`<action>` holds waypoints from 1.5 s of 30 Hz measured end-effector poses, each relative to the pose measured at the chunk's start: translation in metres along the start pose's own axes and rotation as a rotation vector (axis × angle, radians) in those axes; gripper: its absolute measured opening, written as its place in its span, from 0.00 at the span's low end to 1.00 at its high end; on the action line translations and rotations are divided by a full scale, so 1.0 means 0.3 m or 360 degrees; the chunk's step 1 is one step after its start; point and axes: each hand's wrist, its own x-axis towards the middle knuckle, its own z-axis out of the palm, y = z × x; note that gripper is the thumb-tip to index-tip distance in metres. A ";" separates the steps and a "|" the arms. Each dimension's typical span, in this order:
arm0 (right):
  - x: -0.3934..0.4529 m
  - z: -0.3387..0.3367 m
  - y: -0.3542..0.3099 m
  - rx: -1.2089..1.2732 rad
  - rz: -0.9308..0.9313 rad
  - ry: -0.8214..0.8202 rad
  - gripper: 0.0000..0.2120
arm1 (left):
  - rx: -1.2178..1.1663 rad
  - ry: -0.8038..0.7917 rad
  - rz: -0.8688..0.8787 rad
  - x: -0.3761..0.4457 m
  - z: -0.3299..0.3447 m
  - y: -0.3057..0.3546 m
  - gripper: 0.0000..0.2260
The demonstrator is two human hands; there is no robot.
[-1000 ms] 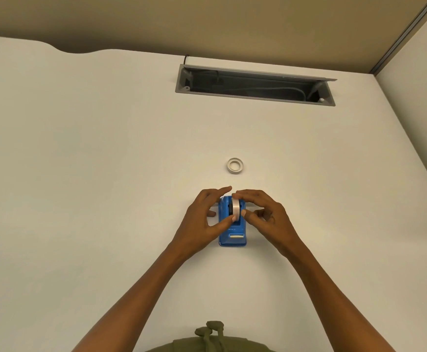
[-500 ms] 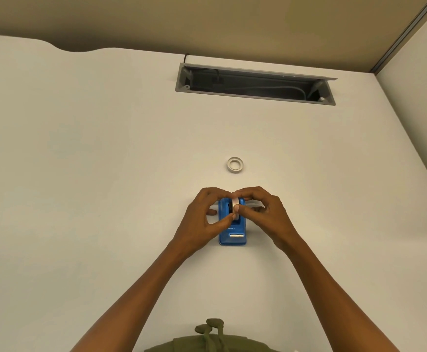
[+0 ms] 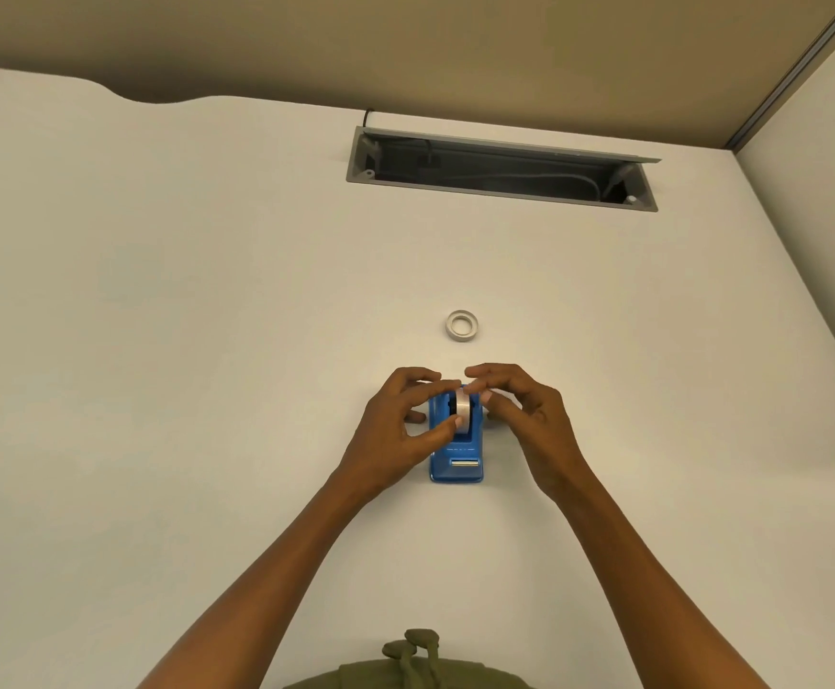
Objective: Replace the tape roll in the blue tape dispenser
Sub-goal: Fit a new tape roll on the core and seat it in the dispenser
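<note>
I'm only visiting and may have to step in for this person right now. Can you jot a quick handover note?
Left hand: thumb and fingers pinch the white tape roll standing on edge in the blue plastic tape dispenser.
Right hand: fingertips at the roll's right side; grip unclear.
Second, thin white ring-shaped roll lies flat on the white desk, beyond the dispenser.
Done: roll in the cradle.
Left: whether it is seated is unclear; feed tape to the cutter.
</note>
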 end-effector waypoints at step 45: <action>-0.022 -0.014 0.017 -0.0039 -0.0041 -0.0158 0.11 | 0.0005 -0.0021 0.0123 -0.009 0.003 -0.019 0.16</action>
